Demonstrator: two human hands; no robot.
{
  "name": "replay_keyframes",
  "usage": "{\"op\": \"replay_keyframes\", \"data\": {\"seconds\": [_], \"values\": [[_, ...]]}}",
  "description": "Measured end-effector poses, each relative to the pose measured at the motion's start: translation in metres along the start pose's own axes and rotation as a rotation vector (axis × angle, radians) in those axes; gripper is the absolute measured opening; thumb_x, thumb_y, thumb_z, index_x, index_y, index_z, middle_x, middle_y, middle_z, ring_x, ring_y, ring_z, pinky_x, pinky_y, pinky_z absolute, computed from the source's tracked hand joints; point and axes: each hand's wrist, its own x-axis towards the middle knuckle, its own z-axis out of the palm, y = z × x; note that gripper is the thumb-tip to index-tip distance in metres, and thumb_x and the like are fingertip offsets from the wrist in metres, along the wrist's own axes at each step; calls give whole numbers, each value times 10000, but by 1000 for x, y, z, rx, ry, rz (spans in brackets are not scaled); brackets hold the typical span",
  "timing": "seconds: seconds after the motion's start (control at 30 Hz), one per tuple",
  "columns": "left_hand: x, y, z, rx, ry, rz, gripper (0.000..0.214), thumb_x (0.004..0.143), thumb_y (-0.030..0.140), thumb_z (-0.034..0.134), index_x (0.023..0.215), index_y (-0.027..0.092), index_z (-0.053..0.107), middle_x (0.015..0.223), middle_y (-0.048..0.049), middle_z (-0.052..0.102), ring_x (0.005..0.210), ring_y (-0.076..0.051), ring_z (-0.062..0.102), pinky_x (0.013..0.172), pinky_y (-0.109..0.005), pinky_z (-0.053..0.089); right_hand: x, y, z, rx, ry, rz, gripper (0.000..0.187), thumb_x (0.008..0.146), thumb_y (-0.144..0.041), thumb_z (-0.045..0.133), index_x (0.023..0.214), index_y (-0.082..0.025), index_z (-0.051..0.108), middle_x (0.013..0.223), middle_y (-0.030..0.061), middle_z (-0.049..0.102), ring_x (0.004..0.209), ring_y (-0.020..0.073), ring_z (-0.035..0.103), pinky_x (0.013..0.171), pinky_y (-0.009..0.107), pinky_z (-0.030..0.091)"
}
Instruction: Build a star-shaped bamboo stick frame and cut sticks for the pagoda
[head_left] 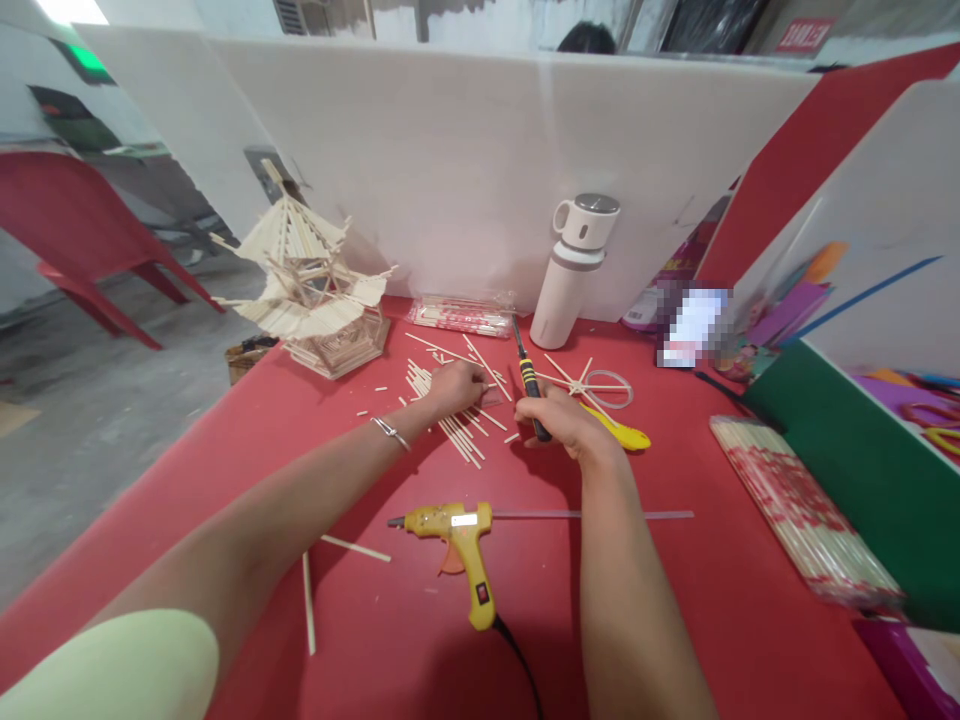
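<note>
A slim tool (529, 385) with a black and yellow striped handle stands tilted, its tip pointing away toward the white wall, above a red table. Pale thin wooden sticks (457, 425) lie scattered flat in a loose pile just left of it.

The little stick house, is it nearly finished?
The stick pagoda already has walls and tiered roofs, so much looks built. In hand: the right hand grips a black-and-yellow tool, and the left hand rests on loose sticks. The glue gun lies unused, and many sticks, plus a full packet, remain, so more gluing probably remains.
</note>
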Motion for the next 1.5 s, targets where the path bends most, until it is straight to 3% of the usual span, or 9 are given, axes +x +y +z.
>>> {"op": "replay_keyframes", "data": {"seconds": [0.67, 0.97, 1.07, 1.17, 1.33, 1.5], "values": [[0, 0, -1, -37, 0, 5, 147, 827, 210, 620, 776, 217, 758, 763, -17, 749, 801, -194, 671, 771, -276, 474, 0, 1, 0, -4, -3, 7, 225, 606, -219, 624, 778, -236, 480, 679, -37, 499, 636, 143, 509, 516, 281, 562], [3, -5, 3, -166, 64, 18, 104, 775, 161, 648, 712, 188, 726, 675, -15, 700, 702, -176, 622, 710, -273, 453, 3, 4, 0, -24, 0, -5, 235, 612, -237, 626, 786, -241, 469, 671, -37, 525, 632, 143, 517, 522, 259, 524], [-1, -4, -13, -273, 128, 55, 99, 803, 199, 640, 758, 159, 719, 701, -14, 692, 695, -157, 606, 690, -259, 455, 3, 5, 1, -84, 1, -87, 226, 616, -237, 616, 802, -236, 489, 645, -45, 515, 593, 130, 501, 518, 235, 468], [-17, -4, -47, -380, 201, 103, 152, 848, 249, 606, 802, 138, 699, 661, 0, 651, 636, -126, 574, 637, -233, 449, -6, -2, 6, -149, -17, -190, 261, 628, -229, 604, 880, -228, 537, 645, -51, 530, 578, 132, 511, 525, 233, 423], [-73, -21, -107, -736, 267, 114, 210, 792, 341, 710, 787, 134, 676, 527, 42, 549, 480, -75, 428, 497, -205, 339, -39, -19, 39, -279, -6, -360, 436, 641, -220, 590, 1076, -233, 564, 682, -70, 523, 617, 142, 515, 557, 234, 387], [-128, -42, -136, -959, 266, 32, 251, 717, 338, 796, 771, 130, 666, 507, 43, 538, 458, -64, 417, 476, -203, 306, -78, -27, 80, -362, -43, -493, 635, 666, -193, 594, 1294, -243, 515, 747, -59, 563, 653, 156, 534, 611, 255, 426]]}}
